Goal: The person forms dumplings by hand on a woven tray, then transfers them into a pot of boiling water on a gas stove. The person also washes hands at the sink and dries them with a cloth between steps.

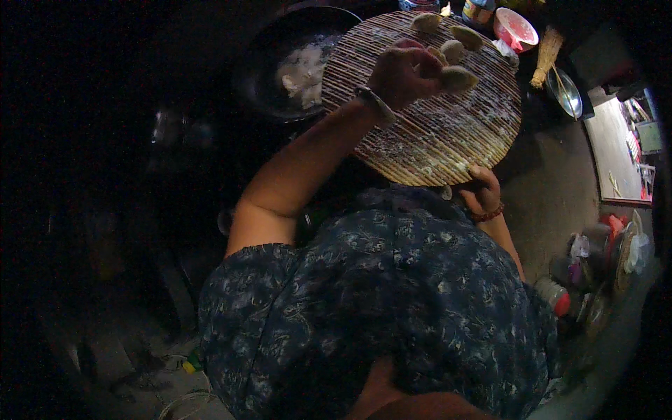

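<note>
A round, slatted tray (420, 142) dusted with flour is tilted over the dark space before me. My right hand (480, 191) grips its near edge, thumb on top. Across the tray reaches my left hand (404, 73), its fingers curled at a pale dumpling (459, 79). Several more dumplings lie near the far edge, among them one at the top (425, 22) and another to its right (467, 38). Left of the tray is a large dark wok (262, 79) holding pale, whitish contents (302, 76), partly hidden by the tray.
Beyond the tray stand a jar (479, 10) and a red-and-white bowl (516, 29). A straw brush (547, 55) and a metal ladle (564, 94) lie to the right. Bags and containers, including a red-lidded one (560, 303), stand along the right. Deep shadow hides the left side.
</note>
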`<state>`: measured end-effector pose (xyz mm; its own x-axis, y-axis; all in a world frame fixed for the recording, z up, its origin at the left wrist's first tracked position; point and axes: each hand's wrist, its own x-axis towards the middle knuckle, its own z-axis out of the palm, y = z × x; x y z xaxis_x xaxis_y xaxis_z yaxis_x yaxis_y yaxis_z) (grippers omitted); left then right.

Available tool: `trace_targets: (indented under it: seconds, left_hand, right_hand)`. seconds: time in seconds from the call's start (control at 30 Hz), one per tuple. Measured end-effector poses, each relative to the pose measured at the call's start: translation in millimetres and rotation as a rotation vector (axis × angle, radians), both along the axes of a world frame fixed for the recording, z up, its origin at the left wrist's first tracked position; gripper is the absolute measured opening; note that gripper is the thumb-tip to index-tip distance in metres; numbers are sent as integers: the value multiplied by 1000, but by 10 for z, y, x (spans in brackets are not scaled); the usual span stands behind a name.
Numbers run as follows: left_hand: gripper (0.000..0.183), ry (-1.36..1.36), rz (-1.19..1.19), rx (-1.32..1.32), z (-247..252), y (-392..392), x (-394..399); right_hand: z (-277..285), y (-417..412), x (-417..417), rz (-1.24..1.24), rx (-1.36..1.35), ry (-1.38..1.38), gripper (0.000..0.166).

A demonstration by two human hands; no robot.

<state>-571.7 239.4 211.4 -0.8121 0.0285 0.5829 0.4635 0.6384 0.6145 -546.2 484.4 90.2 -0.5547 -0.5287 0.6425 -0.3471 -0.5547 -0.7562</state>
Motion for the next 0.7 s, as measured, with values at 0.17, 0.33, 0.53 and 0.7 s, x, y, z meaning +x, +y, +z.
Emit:
trace_targets:
  seconds: [0.17,0.33,0.53,0.7]
  left_hand:
    - [36,-93,45,-284,2,133,-31]
    - [38,-157,-69,-95,-144,-118,-227]
    - [32,-202,-14,75,-203,-180,-250]
    - [26,-153,95,-64,-154,-285,-362]
  right_hand:
    - [-325,117,-57,-23,169,-186,41]
    - [-149,82,10,452,-77,-1225,33]
    - [462,-169,197,-12,-42,-773,31]
    - [-298,112,-25,-15,57,-250,33]
